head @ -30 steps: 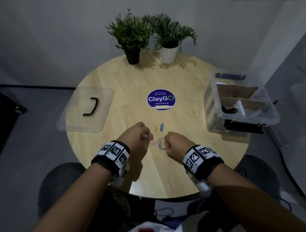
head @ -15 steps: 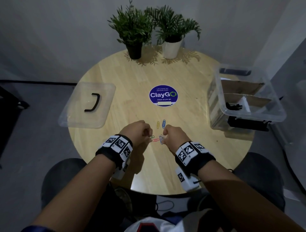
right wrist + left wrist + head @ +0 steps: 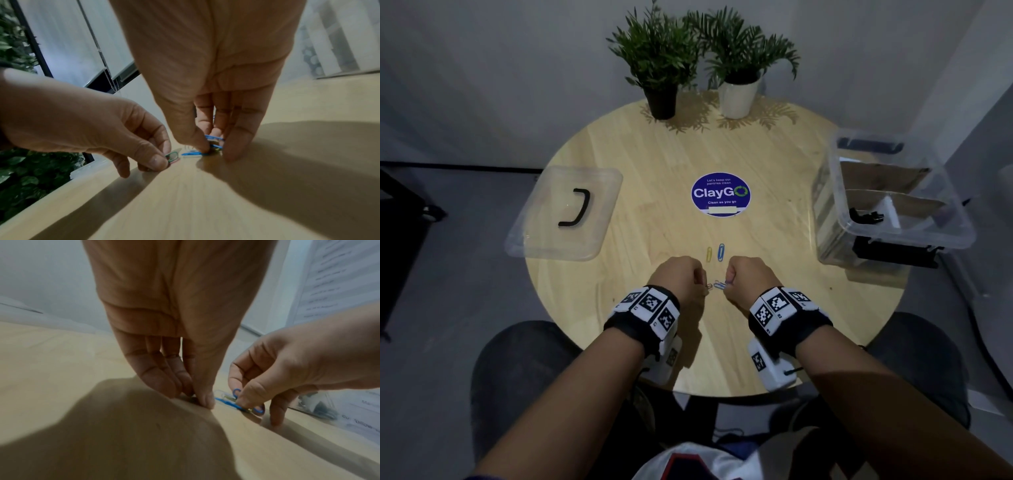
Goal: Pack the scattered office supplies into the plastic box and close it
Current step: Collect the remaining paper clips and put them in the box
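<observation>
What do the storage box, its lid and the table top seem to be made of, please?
Storage box: clear, glossy plastic; its contents show through.
Lid: the same see-through plastic, black handle.
Table top: pale wood or wood-look laminate, matte, with visible grain.

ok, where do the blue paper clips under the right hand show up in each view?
Head: blue paper clips lie low centre, between the fists.
Left wrist: lower right, under the right hand.
Right wrist: centre, at the fingertips.
Shared landmark: the wooden table.
</observation>
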